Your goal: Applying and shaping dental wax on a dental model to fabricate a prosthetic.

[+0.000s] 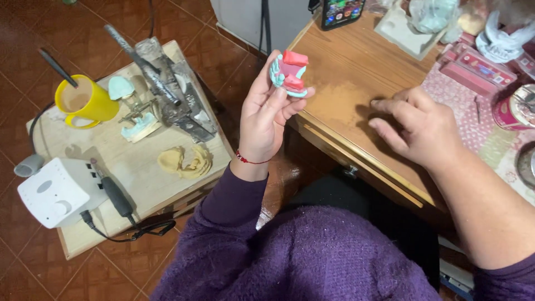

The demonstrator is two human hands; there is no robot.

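Note:
My left hand [266, 114] is raised over the gap between two tables and grips a small dental model [290, 74], pale teal plaster with red wax blocks on it. A red thread bracelet circles that wrist. My right hand [415, 125] rests palm down on the wooden desk [345, 67], fingers spread and pointing left, holding nothing. Both arms wear purple fuzzy sleeves.
A low wooden side table [134, 167] at left carries a yellow mug [86, 102], a metal articulator with teal casts [145, 111], a lump of beige wax [185, 161] and a white motor box with a handpiece [58, 189]. A phone [341, 11], plaster casts and a patterned cloth [490, 122] lie on the desk.

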